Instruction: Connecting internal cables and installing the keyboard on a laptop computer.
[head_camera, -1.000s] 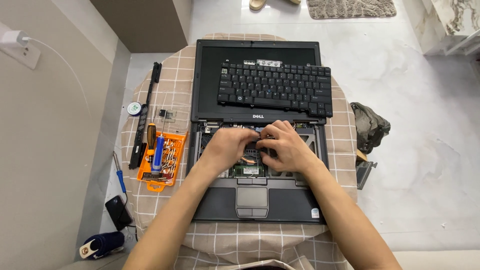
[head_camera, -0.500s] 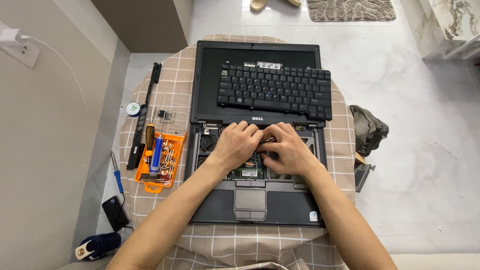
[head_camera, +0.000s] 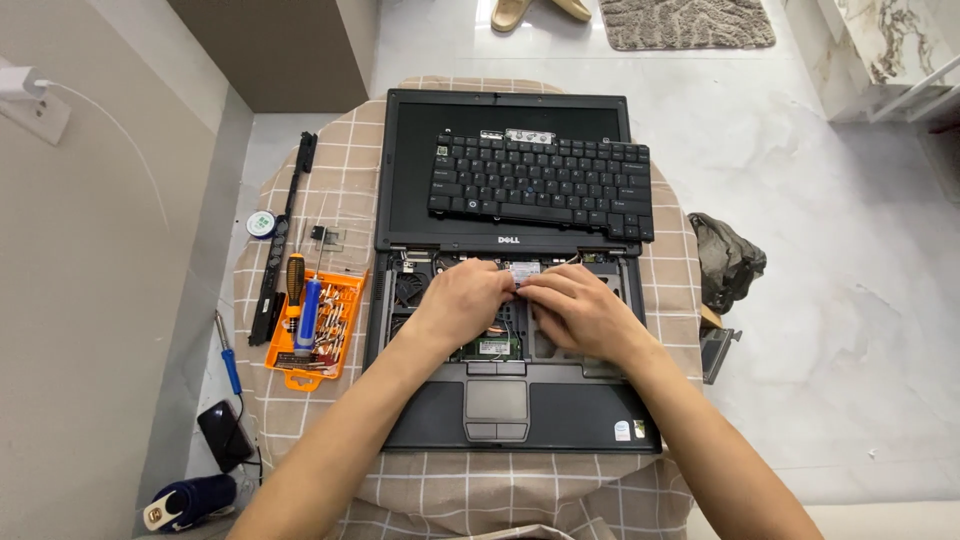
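L hand (head_camera: 462, 300) + R hand (head_camera: 578, 312): fingertips pinched together on small white card (head_camera: 523, 270) | card at rear-centre of opened dark-grey laptop base (head_camera: 520, 400), long axis left-right, between both hands, equally near | detached black keyboard (head_camera: 541, 184) lies on screen.

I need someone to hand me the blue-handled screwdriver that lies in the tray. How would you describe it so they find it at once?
Start at the open laptop on the checked cloth and look just left of its base, where an orange bit tray sits. The blue-handled screwdriver lies lengthwise on that tray. It is longer than the orange-and-black screwdriver at the tray's top edge beside it, and a second blue tool lies off the tray, by the cloth's left edge.
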